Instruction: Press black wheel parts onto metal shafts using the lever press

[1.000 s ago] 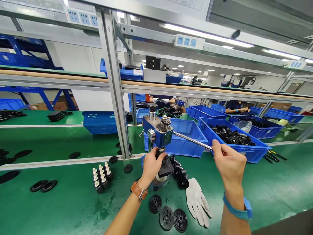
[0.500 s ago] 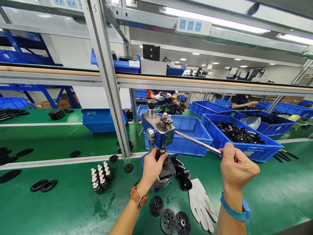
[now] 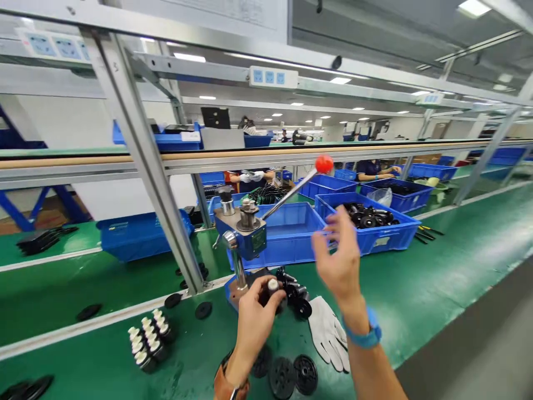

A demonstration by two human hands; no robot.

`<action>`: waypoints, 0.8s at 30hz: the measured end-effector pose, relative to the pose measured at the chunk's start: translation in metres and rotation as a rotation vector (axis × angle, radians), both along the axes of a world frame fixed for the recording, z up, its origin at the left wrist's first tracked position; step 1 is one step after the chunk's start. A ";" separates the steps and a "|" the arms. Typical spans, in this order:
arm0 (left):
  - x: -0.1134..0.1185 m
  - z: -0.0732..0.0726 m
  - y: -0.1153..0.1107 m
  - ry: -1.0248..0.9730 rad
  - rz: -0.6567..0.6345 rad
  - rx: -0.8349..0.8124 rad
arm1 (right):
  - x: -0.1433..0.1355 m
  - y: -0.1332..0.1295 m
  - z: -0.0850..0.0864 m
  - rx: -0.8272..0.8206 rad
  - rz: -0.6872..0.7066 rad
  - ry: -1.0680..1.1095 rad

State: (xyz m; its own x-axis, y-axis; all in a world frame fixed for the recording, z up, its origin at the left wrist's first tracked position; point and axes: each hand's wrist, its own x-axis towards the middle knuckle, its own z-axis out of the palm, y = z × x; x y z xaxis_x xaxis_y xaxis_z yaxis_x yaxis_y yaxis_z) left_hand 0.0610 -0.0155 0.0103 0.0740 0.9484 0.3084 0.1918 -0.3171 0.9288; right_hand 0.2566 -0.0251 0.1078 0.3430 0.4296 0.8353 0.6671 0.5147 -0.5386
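A small black part with a white tip (image 3: 273,285) is pinched between the thumb and fingers of my left hand (image 3: 257,311), beside the base of the blue press. My right hand (image 3: 339,258) is raised in the air, blurred, its fingers apart and holding nothing. The blue hand press (image 3: 250,236) stands behind my left hand. Its metal lever (image 3: 291,194) points up to the right and ends in a red knob (image 3: 323,164). Black wheel-ended parts (image 3: 297,294) lie just right of my left hand. Several black discs (image 3: 305,373) lie nearer to me.
A white glove (image 3: 328,334) lies right of the discs. Several black, white-topped parts (image 3: 150,340) stand at left. Blue bins (image 3: 287,249) line the back, one holding black parts (image 3: 368,214). A metal post (image 3: 145,161) rises at left. A person's gloved hands (image 3: 251,176) are beyond.
My right hand has let go of the lever and opened; the lever has swung up, its red knob now showing. My left hand has come out from under the press with the part. The view has shifted right.
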 end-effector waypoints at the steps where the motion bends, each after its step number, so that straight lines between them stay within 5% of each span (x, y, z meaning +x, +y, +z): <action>1: 0.003 -0.004 -0.006 0.042 -0.022 0.021 | -0.006 -0.009 -0.017 -0.121 0.094 -0.076; 5: 0.025 -0.026 -0.016 0.178 -0.122 0.149 | -0.020 -0.043 -0.082 -0.676 0.352 -0.211; 8: 0.048 -0.046 -0.020 0.231 -0.184 0.168 | -0.006 -0.050 -0.107 -0.744 0.393 -0.081; 11: 0.061 -0.069 -0.026 0.269 -0.205 0.227 | 0.033 -0.031 -0.113 -0.693 0.351 0.221; 14: 0.055 -0.093 -0.029 0.347 -0.226 0.284 | 0.096 0.012 -0.095 -0.605 0.174 0.466; 19: 0.024 -0.111 -0.029 0.411 -0.206 0.221 | 0.203 0.085 -0.018 -0.520 -0.004 0.640; 22: 0.012 -0.104 -0.035 0.369 -0.121 0.175 | 0.228 0.110 0.009 -0.554 0.004 0.612; 24: 0.006 -0.096 -0.040 0.332 -0.063 0.148 | 0.218 0.115 0.004 -0.611 0.037 0.538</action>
State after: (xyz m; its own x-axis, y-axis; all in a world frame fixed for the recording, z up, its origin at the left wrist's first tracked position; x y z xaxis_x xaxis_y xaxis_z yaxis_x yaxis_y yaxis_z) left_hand 0.0672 -0.0560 -0.0857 0.2502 0.8856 0.3913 0.4511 -0.4642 0.7622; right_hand 0.4746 0.0894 0.1115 0.6070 0.7752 0.1747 0.2252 0.0430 -0.9734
